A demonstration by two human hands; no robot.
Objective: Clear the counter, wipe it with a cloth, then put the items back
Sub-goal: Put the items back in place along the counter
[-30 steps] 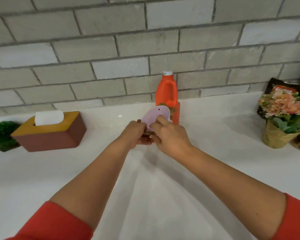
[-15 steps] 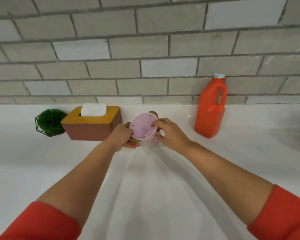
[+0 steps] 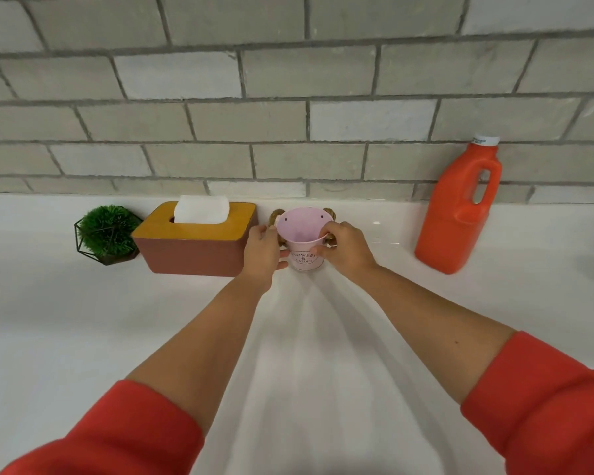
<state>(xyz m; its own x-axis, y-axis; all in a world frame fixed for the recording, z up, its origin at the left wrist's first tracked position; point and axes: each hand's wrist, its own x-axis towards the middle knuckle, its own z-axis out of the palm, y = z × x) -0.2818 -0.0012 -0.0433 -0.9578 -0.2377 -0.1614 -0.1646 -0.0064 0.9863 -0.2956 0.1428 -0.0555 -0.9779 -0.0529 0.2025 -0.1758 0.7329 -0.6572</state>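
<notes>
Glossy white counter [image 3: 83, 320] beneath grey brick-tile wall [image 3: 220, 125]. Left hand [image 3: 263, 250] and right hand [image 3: 345, 248] clasp smooth pink bucket [image 3: 302, 246], rope-handled, upright.

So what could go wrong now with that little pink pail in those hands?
1. The left hand sits between the pink pail and the tissue box; drawing it out could nudge the box toward the green plant.
2. The right hand pinches the pail near its rim; the empty pail looks light and might tip if released unevenly.
</notes>
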